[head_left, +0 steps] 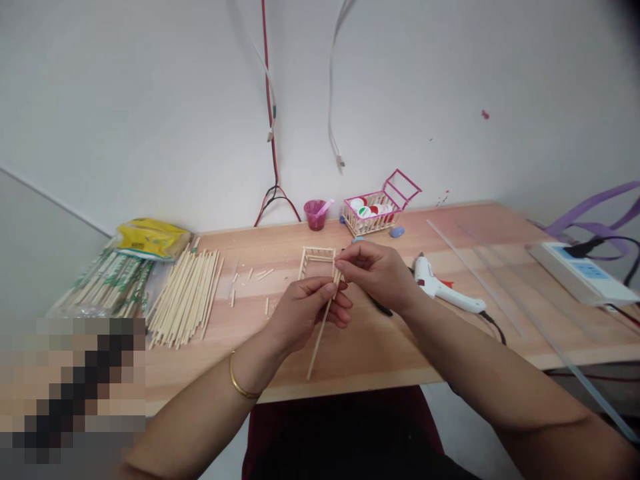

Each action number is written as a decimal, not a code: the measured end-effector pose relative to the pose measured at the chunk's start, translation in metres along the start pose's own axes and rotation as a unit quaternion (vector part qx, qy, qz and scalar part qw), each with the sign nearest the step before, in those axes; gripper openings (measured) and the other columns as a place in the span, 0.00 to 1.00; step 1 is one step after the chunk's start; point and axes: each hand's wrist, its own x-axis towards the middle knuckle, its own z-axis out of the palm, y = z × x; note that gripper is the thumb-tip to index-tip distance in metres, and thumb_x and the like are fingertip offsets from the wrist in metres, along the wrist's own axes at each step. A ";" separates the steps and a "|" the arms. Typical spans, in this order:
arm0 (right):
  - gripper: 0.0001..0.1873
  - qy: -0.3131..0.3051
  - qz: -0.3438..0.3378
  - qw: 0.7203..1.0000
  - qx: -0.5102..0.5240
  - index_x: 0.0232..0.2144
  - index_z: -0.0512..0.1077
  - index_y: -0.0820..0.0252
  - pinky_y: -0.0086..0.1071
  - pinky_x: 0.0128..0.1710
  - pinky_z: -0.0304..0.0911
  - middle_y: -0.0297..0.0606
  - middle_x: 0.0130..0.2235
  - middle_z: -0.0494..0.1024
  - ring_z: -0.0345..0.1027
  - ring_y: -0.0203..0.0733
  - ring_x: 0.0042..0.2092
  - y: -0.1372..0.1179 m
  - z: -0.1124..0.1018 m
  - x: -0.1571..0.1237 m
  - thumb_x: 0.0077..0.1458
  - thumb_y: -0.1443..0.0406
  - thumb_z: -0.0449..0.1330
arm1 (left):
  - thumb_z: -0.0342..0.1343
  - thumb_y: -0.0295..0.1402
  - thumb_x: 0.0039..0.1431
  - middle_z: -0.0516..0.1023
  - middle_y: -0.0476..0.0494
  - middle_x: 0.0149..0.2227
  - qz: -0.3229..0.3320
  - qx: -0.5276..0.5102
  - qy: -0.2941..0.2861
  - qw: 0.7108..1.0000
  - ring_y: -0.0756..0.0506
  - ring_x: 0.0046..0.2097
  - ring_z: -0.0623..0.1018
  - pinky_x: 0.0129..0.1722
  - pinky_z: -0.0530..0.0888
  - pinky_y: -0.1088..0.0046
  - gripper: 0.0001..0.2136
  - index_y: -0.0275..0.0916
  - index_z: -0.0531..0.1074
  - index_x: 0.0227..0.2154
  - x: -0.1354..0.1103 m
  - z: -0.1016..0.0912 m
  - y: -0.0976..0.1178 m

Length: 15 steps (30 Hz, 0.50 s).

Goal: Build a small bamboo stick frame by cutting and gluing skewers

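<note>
Between the fingers of my left hand [300, 307] is a long, thin wooden stick [318, 341], slanting down toward the table's front edge. My right hand [380, 270] is closed in a pinch at the upper end of the stick, just above the left fingertips. Right behind the fingers stands a small frame [319, 249] made of short wooden sticks, its right side partly hidden by my hands. Whether the fingers also touch this frame, I cannot tell. Short cut pieces of stick [267, 306] lie on the table to the left.
A pile of wooden sticks [187, 300] lies left, beside wrapped sticks [113, 283] and a yellow packet [153, 239]. A pink cup [315, 217] and a small stick cart [373, 213] stand at the back. A white glue gun [440, 287] and a power strip [583, 273] are right.
</note>
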 end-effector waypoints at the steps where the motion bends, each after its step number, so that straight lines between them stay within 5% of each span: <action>1: 0.09 0.013 0.002 1.000 -0.003 0.29 0.72 0.60 0.28 0.26 0.65 0.33 0.25 0.75 0.69 0.34 0.26 0.000 -0.001 0.001 0.51 0.60 0.64 | 0.60 0.35 0.54 0.78 0.42 0.28 -0.006 -0.007 0.000 1.000 0.50 0.25 0.77 0.27 0.75 0.73 0.12 0.30 0.73 0.36 0.000 0.000 0.000; 15: 0.11 0.071 0.032 0.997 -0.003 0.28 0.73 0.62 0.27 0.24 0.64 0.32 0.23 0.73 0.66 0.32 0.24 0.001 -0.003 0.005 0.48 0.59 0.65 | 0.57 0.31 0.54 0.77 0.43 0.26 -0.019 0.028 0.049 0.998 0.50 0.23 0.76 0.24 0.75 0.74 0.07 0.31 0.73 0.32 -0.003 0.006 0.000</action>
